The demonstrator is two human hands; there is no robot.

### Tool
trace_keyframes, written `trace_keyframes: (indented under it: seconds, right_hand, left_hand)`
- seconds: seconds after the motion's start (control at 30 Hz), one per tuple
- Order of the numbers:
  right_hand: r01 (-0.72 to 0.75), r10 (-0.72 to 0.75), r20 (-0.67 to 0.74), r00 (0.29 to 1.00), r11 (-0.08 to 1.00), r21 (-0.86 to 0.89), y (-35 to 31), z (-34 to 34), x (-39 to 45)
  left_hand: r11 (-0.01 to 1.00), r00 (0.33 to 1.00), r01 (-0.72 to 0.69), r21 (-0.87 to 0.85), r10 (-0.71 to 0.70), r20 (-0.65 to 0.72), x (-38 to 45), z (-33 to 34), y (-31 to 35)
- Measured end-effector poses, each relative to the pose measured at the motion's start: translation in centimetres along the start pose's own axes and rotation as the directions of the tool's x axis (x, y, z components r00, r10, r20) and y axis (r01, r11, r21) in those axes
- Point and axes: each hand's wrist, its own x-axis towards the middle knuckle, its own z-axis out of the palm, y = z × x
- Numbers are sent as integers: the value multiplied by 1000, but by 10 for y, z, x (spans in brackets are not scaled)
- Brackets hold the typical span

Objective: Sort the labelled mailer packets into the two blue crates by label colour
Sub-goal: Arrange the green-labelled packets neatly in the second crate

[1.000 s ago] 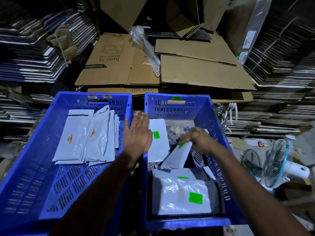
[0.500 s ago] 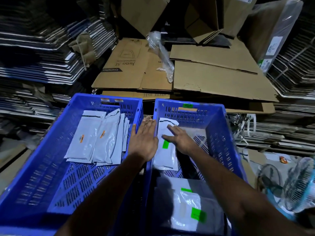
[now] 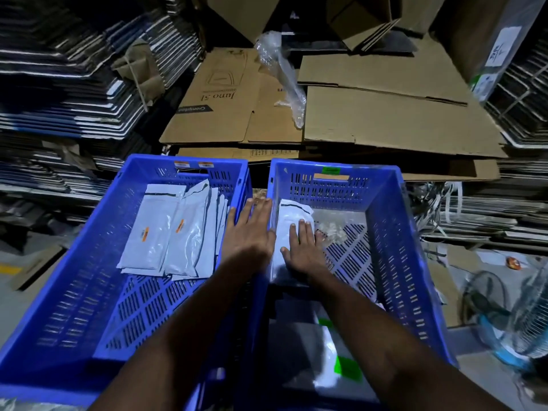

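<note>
Right hand flat, fingers straight, pressing a white packet down inside the right crate, at its 9 o'clock wall. Left hand flat and holding nothing, resting on the rims between crates. Left crate has orange-labelled packets fanned toward 12 o'clock. Green-labelled packet at 6 o'clock.

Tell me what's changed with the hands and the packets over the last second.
The right hand let go of the packet it was pinching in the right crate; that white packet now lies flat at the far left of the crate, and the hand presses it with straight fingers. The left hand stayed flat on the rims between the crates. The orange-labelled packets in the left crate did not move.
</note>
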Motion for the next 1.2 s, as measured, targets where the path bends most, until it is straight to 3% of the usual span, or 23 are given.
trace_keyframes:
  seconds: [0.13, 0.27, 0.5, 0.63, 1.03, 1.2]
  right_hand:
    - [-43, 45, -34, 998, 997, 58, -4, 13, 5]
    - [-38, 39, -53, 998, 999, 36, -3, 19, 7]
    - [-52, 53, 26, 998, 998, -41, -4, 5, 14]
    - [-20, 23, -113, 993, 999, 32, -6, -11, 27]
    - [10, -9, 41, 999, 1000, -16, -10, 9, 72]
    - [35, -36, 8, 999, 998, 56, -8, -2, 65]
  left_hand:
    - [999, 997, 49, -16, -48, 63, 6, -1, 3]
    - [999, 1000, -25, 46, 24, 14, 3, 1, -2]
    - [997, 999, -46, 55, 46, 3, 0, 1, -3]
    - [996, 998, -60, 64, 62, -23, -1, 2, -5]
    - [1000, 996, -24, 20, 26, -85, 2, 4, -4]
    - [1000, 997, -11, 20, 13, -77, -1, 4, -4]
